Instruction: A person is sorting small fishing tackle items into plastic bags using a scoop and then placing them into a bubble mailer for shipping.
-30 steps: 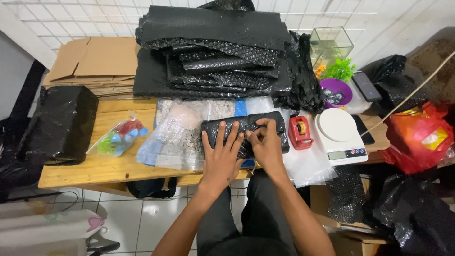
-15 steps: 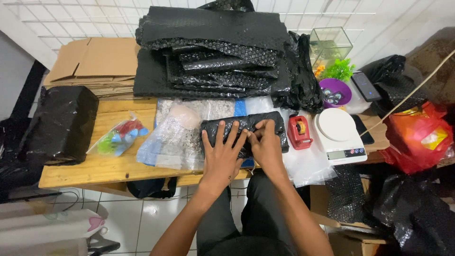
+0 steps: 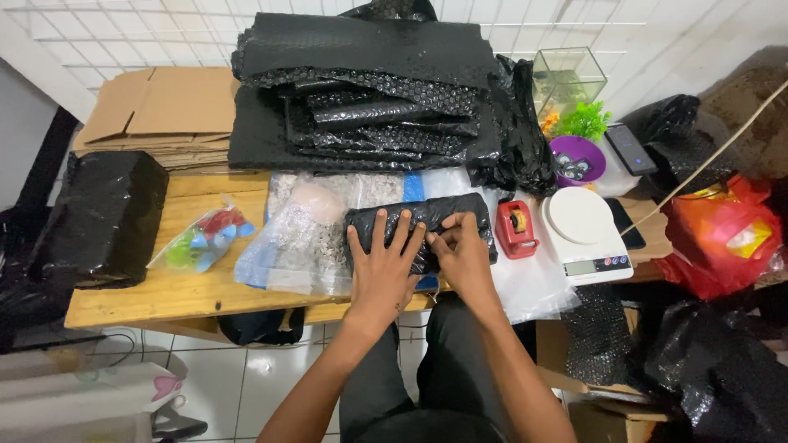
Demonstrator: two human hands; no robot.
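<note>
A small parcel wrapped in black bubble wrap [image 3: 427, 215] lies on the wooden table [image 3: 197, 291] in front of me. My left hand [image 3: 384, 264] presses flat on its left half, fingers spread. My right hand [image 3: 464, 250] rests on its right half, fingertips pinching at the wrap near the middle. Beneath and to the left of the parcel are clear plastic bags of small pebbles [image 3: 308, 238].
A stack of black bubble wrap sheets [image 3: 369, 90] fills the back of the table. A red tape dispenser [image 3: 517, 227] and white kitchen scale [image 3: 584, 230] sit to the right. A black-wrapped box [image 3: 103, 215], a bag of coloured items [image 3: 201, 238] and flat cardboard [image 3: 164, 107] lie left.
Both hands stay on the parcel; my right fingertips have shifted slightly along the wrap. Nothing else has moved.
</note>
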